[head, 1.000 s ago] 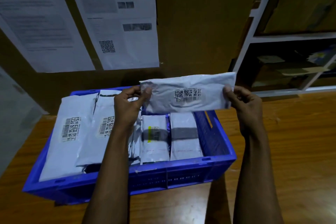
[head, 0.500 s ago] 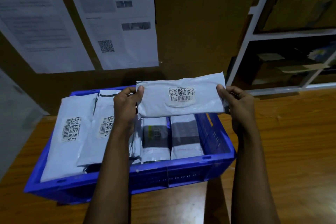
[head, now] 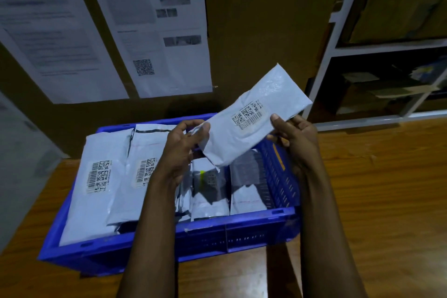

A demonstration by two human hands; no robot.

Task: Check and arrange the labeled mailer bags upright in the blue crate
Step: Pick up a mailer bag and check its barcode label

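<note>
1. Fingers [head: 197, 133] of the left hand [head: 181, 150] pinch the low left corner of the held bag [head: 256, 109]. The right hand [head: 296, 139] curls round its right edge, with the thumb on the face beside the label [head: 248, 113].
2. The held bag hangs tilted over the far right part of the crate [head: 242, 222], right end raised and label facing up. It appears clear of the bags below.
3. The film looks slick and only the ends are held. A light pinch could slip, and the bag would land flat rather than upright.
4. The free room seems to lie along the right wall. A skewed push there could crumple the small bags [head: 245, 184] or bury the label.
5. The crate sits on the table [head: 375, 189]. At its left, two large bags [head: 96, 176] lie slanted with labels up; at its right are the small bags. The left arm hides what lies between.
6. The shelf [head: 362, 84], far right, holds papers that are too dim to name.
</note>
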